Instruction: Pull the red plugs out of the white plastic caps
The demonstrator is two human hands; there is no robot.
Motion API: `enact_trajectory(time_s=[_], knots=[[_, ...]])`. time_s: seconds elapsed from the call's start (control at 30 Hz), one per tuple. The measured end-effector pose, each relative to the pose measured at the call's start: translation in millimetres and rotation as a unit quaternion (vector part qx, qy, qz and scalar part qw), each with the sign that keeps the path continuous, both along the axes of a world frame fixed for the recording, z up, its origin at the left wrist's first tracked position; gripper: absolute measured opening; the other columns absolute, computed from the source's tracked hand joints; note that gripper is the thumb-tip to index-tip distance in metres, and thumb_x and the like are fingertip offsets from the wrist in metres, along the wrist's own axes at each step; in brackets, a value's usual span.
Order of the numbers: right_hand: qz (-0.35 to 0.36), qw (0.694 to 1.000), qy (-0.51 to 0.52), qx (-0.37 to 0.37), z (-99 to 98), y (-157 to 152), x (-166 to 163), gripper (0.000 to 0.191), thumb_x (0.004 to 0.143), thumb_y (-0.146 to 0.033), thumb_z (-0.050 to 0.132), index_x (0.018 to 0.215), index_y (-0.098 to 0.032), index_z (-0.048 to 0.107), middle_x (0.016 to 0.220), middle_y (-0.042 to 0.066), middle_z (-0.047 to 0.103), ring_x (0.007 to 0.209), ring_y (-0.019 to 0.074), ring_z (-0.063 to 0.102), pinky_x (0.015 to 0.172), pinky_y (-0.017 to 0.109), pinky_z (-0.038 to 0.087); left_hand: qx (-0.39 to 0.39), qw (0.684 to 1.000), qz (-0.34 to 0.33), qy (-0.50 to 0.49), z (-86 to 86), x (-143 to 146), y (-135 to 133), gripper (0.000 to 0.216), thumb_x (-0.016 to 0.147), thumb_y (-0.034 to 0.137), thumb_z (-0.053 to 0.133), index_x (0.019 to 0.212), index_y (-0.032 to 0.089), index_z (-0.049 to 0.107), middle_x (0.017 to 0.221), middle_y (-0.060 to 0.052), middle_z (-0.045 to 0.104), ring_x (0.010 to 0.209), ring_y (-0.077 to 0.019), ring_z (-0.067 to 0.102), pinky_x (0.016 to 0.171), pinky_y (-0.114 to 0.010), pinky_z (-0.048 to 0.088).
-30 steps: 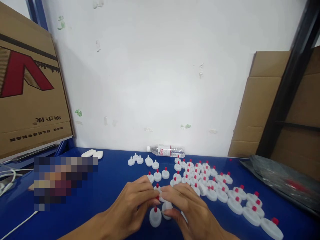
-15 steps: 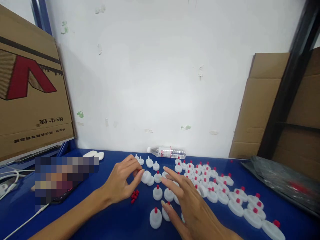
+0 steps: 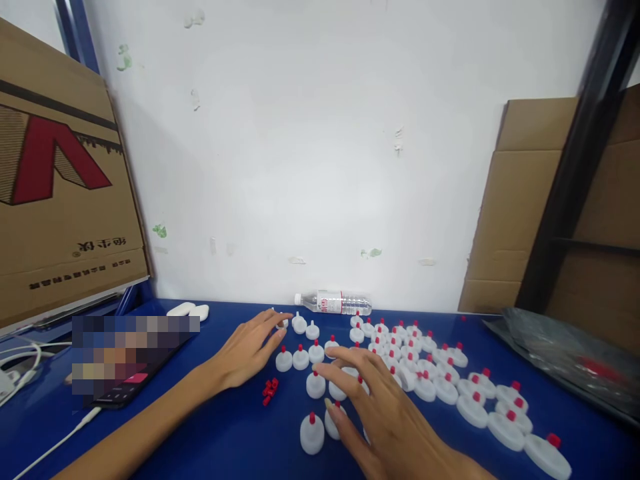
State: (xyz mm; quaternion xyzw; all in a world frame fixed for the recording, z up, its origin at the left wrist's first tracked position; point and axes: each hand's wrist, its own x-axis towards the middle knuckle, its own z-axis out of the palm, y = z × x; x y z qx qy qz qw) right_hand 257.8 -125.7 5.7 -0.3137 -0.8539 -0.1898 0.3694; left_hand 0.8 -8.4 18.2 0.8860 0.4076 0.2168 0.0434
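Note:
My left hand (image 3: pixel 250 347) reaches forward over the table, thumb and fingers apart around a small white bottle with a bare nozzle (image 3: pixel 285 323); whether they touch it I cannot tell. Two more uncapped white bottles, one of them here (image 3: pixel 299 325), stand just to its right. Below this hand are a red-capped white bottle (image 3: pixel 284 361) and a small pile of loose red caps (image 3: pixel 269 391). My right hand (image 3: pixel 383 407) hovers with spread fingers over several red-capped bottles, partly hiding them. In front of its thumb stands another capped bottle (image 3: pixel 313 434).
Many red-capped bottles (image 3: pixel 473 410) spread across the right of the blue table (image 3: pixel 210 440). A clear water bottle (image 3: pixel 340 303) lies by the wall. At left are a phone (image 3: pixel 125 393) with a cable and a cardboard box (image 3: pixel 65 220); a plastic bag (image 3: pixel 570 367) lies at right.
My left hand has let go of a white bottle, now standing upright with a red cap, and moved back to the uncapped ones. My right hand has barely moved.

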Motion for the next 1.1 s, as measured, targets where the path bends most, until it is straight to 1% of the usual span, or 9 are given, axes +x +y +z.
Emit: enact_trajectory(time_s=[0.1,0.17,0.4,0.6,0.67,0.73,0.87,0.97,1.1], knots=[[0.004,1.000,-0.005,-0.005,-0.5,0.7,0.1,0.040,0.096,-0.013,0.047,0.136,-0.015,0.049,0.127,0.017,0.063,0.123,0.0247,0.060,0.100,0.048,0.054,-0.018,0.999,0.007,0.036,-3.6,4.6,3.2,0.050,0.108,0.044,0.023,0.155,0.032,0.034,0.133,-0.009,0.056,0.102,-0.0242,0.065,0.091,-0.037,0.049],[0.010,1.000,-0.005,-0.005,-1.3,1.3,-0.1,0.040,0.096,-0.012,0.047,0.135,-0.016,0.050,0.124,0.016,0.064,0.121,0.0240,0.061,0.101,0.047,0.053,-0.029,0.998,0.002,0.057,-7.7,7.9,5.0,0.051,0.109,0.043,0.020,0.158,0.034,0.028,0.135,-0.009,0.053,0.101,-0.0232,0.066,0.091,-0.036,0.049],[0.032,0.999,0.001,-0.007,-4.0,2.3,-1.3,0.039,0.095,-0.011,0.049,0.133,-0.016,0.052,0.119,0.014,0.066,0.117,0.0226,0.062,0.102,0.046,0.052,-0.030,0.999,0.014,0.041,-13.2,3.3,10.9,0.050,0.109,0.044,0.020,0.147,0.030,0.047,0.135,-0.008,0.054,0.109,-0.0244,0.064,0.094,-0.037,0.049],[0.028,1.000,-0.001,-0.014,-3.4,1.6,-1.4,0.038,0.095,-0.011,0.049,0.133,-0.017,0.053,0.118,0.014,0.066,0.115,0.0226,0.063,0.101,0.046,0.053,-0.009,0.999,-0.017,0.040,-10.1,-4.3,13.1,0.043,0.108,0.037,0.026,0.110,0.024,0.067,0.118,-0.005,0.062,0.102,-0.0217,0.064,0.095,-0.035,0.050],[0.030,0.999,-0.002,-0.014,-3.7,2.1,-1.3,0.038,0.095,-0.011,0.049,0.132,-0.017,0.054,0.117,0.014,0.066,0.115,0.0225,0.063,0.102,0.047,0.052,0.000,0.999,-0.021,0.037,-10.3,-6.5,13.8,0.039,0.108,0.033,0.028,0.116,0.024,0.065,0.120,-0.005,0.062,0.103,-0.0216,0.065,0.096,-0.035,0.050],[0.036,0.999,-0.001,-0.016,-4.3,2.8,-1.0,0.038,0.095,-0.011,0.050,0.132,-0.017,0.054,0.116,0.013,0.067,0.114,0.0223,0.063,0.102,0.047,0.052,0.008,0.999,-0.018,0.032,-11.9,-8.5,15.3,0.039,0.107,0.027,0.027,0.132,0.025,0.057,0.132,-0.007,0.058,0.110,-0.0224,0.064,0.099,-0.036,0.050],[0.041,0.999,0.000,-0.021,-6.0,3.7,-0.1,0.037,0.094,-0.010,0.050,0.131,-0.017,0.055,0.116,0.013,0.068,0.113,0.0219,0.064,0.103,0.049,0.052,0.005,0.998,-0.035,0.051,-17.9,-10.1,19.0,0.052,0.101,0.013,0.032,0.149,0.030,0.043,0.155,-0.006,0.044,0.133,-0.0265,0.053,0.108,-0.041,0.046],[0.041,0.999,-0.003,-0.026,-7.0,4.0,0.3,0.037,0.095,-0.011,0.050,0.131,-0.018,0.055,0.114,0.012,0.068,0.112,0.0214,0.065,0.104,0.049,0.051,-0.001,0.997,-0.049,0.061,-21.1,-8.8,20.7,0.054,0.098,0.010,0.038,0.147,0.031,0.047,0.151,-0.004,0.052,0.135,-0.0256,0.052,0.109,-0.041,0.045],[0.044,0.999,-0.005,-0.028,-7.4,3.5,-0.1,0.035,0.095,-0.010,0.050,0.128,-0.017,0.056,0.113,0.012,0.069,0.112,0.0210,0.065,0.105,0.049,0.050,0.001,0.999,-0.032,0.037,-21.8,-6.5,21.5,0.035,0.104,0.028,0.042,0.137,0.027,0.056,0.137,-0.006,0.064,0.122,-0.0248,0.063,0.101,-0.038,0.049]])
